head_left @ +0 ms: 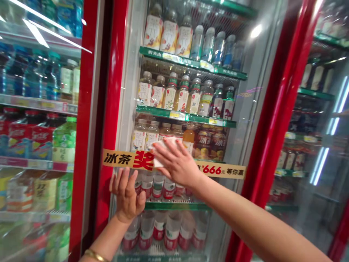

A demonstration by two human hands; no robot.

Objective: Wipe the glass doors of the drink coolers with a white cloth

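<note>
At centre frame, the right hand (177, 165), fingers outstretched, presses a flat white cloth or tissue (158, 161) against a red-framed, clear glass cooler door (247, 123), over a tan printed strip (234, 171). Lower left of centre, the left hand (126, 196) is raised, fingers loosely bent and parted; whether it touches the glass is unclear.

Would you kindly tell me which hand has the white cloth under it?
The right hand, spread over the white cloth; the left hand, above a gold bracelet, shows none.
</note>
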